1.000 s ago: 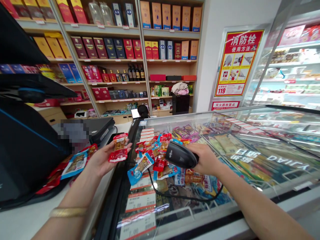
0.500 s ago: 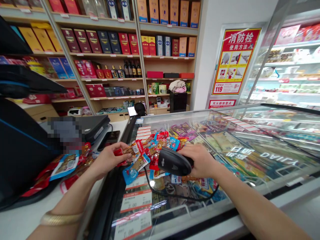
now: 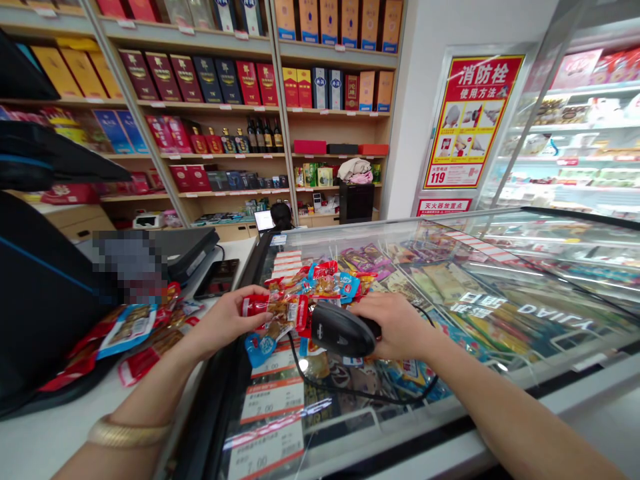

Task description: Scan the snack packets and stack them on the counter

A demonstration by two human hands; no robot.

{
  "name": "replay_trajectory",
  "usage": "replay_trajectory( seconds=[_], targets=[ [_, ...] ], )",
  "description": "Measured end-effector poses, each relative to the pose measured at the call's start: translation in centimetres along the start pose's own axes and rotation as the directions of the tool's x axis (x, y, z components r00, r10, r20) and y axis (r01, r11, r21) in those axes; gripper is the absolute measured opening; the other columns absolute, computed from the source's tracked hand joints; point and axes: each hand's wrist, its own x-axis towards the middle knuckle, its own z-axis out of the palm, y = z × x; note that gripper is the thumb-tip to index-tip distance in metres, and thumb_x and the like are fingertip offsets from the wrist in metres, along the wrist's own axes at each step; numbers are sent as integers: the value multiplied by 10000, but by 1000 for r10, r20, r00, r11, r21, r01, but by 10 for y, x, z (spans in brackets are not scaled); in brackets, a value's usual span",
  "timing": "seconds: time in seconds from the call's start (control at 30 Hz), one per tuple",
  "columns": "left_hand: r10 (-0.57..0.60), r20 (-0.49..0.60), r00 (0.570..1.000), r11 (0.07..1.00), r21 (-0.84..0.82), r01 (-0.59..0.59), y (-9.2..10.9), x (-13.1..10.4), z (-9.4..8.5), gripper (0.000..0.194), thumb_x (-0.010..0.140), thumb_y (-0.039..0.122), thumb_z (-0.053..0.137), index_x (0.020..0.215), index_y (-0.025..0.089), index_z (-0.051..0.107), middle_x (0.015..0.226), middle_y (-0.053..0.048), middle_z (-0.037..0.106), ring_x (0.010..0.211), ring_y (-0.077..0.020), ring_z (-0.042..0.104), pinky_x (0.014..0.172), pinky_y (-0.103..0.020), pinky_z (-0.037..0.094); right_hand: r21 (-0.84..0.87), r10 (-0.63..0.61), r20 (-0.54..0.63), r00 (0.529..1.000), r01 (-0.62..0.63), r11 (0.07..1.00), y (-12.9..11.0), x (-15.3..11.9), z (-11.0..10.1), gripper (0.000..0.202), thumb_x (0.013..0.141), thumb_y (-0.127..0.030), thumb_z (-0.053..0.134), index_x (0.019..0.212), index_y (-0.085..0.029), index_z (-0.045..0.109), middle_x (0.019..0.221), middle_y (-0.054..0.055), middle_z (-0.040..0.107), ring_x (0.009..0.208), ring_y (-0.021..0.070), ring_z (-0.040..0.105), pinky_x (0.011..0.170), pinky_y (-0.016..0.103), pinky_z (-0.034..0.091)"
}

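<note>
L hand (image 3: 231,320): red pkt (image 3: 280,309); R hand (image 3: 395,323): scanner (image 3: 343,331); price tag (image 3: 273,404) "2.00"; poster (image 3: 474,123) "119".

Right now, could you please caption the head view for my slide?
Left hand holds a red-ended snack packet beside the barcode scanner gripped in the right hand.

The left hand (image 3: 225,324) has brought its red packet (image 3: 281,309) rightward, close before the black scanner (image 3: 342,331)

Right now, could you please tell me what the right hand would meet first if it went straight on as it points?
Most likely the red snack packet in the left hand: the barcode scanner in the right hand points towards it, though depth is unclear.
</note>
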Motion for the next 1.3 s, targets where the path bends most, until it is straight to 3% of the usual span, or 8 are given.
replay_trajectory(
  seconds=[0.5,0.7,0.8,0.93,1.03,1.17,1.23,1.3],
  targets=[
    [-1,17,1000,999,-43,2,-4,0,-1,526,553,514,821,916,177,644,786,-33,680,692,-199,642,594,-300,552,-13,25,13,1000,-24,1000,-1,1,-1,368,649,-248,685,1013,-217,641,903,43,725,816,217,657,715,300,471],
    [-61,-243,968,917,-398,-42,-6,9,8,531,613,354,808,1085,175,642,987,-52,704,844,-189,676,777,-332,588,-3,60,-80,995,-60,998,10,0,-2,295,664,-221,623,958,-210,646,859,49,717,759,207,640,688,299,465],
    [-26,-200,979,868,-491,-77,-6,15,15,631,625,303,785,1220,193,607,1162,-90,685,1061,-229,653,950,-366,526,15,88,-109,990,-87,996,16,-1,-3,295,667,-209,601,959,-208,642,879,57,717,784,211,644,712,304,476],
    [89,-147,985,941,-313,-131,-13,21,17,681,659,421,728,1294,218,588,1345,-111,610,1268,-277,537,1044,-381,439,34,116,-117,986,-113,993,18,-2,-5,275,682,-201,590,952,-201,641,910,70,722,787,215,650,702,308,486],
    [100,-188,977,995,5,-101,-18,24,13,541,707,491,629,1146,178,681,1255,-118,663,1189,-290,584,1030,-400,435,30,123,-120,985,-120,992,18,-2,-5,289,690,-205,601,974,-196,649,913,76,725,804,223,665,711,313,497],
    [115,-212,971,947,318,-43,-20,22,7,397,761,477,513,896,168,722,966,-102,731,925,-272,662,887,-395,499,29,113,-149,982,-109,994,20,-3,-3,339,695,-206,605,1030,-190,655,968,87,732,879,238,685,776,332,516],
    [161,-240,957,912,406,-52,-18,20,4,357,755,424,507,904,178,718,931,-88,726,866,-255,661,833,-373,510,26,104,-149,983,-101,995,22,-4,-1,348,703,-210,603,1047,-189,655,986,90,733,893,238,687,787,333,521],
    [244,-326,913,858,511,-47,-13,16,-2,341,744,359,508,941,179,720,975,-98,713,908,-260,653,858,-372,498,21,102,-143,984,-100,995,24,-4,0,341,711,-216,603,1047,-188,656,986,91,735,888,236,689,782,330,525]
  ],
)
